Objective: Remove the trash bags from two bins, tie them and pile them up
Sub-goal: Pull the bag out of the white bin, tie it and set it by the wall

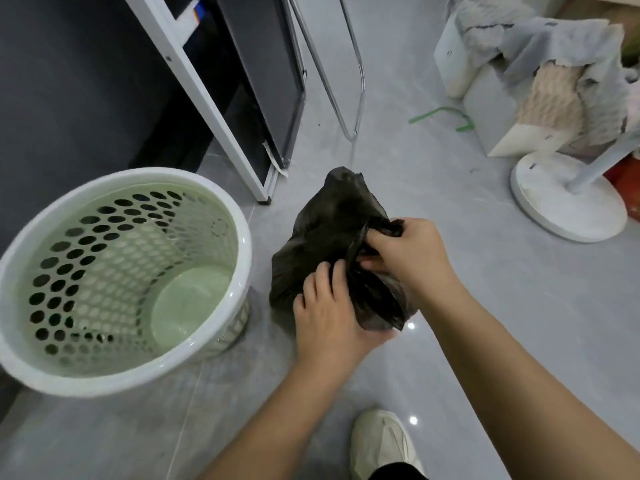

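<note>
A dark, thin trash bag (332,230) hangs above the grey floor in the middle of the view, held up by both hands. My left hand (329,317) grips the bag's lower near side, fingers curled into the plastic. My right hand (405,254) pinches a twisted strip of the bag's top edge, and a short dark end sticks out past the thumb. To the left stands a pale green perforated bin (114,278) with a white rim, with no bag inside it.
A white-framed dark shelf unit (221,109) and chrome chair legs (349,81) stand behind. A white fan base (568,199) and boxes draped with cloths (554,81) are at the right. My shoe (381,445) is at the bottom.
</note>
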Demonstrator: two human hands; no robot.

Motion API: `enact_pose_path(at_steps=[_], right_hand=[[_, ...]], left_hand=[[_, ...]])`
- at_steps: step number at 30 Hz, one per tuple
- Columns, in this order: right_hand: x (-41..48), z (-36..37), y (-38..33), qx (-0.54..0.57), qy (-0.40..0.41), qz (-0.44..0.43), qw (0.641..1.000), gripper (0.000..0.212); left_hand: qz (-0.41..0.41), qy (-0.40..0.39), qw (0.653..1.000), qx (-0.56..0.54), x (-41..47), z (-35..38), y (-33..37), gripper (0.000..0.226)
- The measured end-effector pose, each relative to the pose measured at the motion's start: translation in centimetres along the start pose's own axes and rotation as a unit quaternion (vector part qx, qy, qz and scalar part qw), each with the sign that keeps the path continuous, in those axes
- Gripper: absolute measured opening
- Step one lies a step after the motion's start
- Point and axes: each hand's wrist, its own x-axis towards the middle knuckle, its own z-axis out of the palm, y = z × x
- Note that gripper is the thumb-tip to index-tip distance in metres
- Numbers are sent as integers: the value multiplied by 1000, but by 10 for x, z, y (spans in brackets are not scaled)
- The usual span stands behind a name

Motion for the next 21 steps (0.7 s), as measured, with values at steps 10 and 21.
enact_pose_path(at_steps=[10, 21], right_hand=[[6, -15, 2, 2, -36, -24, 999, 16], [7, -25, 6, -58, -8, -62, 996, 12]], left_hand=[[23, 108, 982, -156, 28, 4, -15, 31], [-44, -35, 987, -151, -3, -34, -16, 62]])
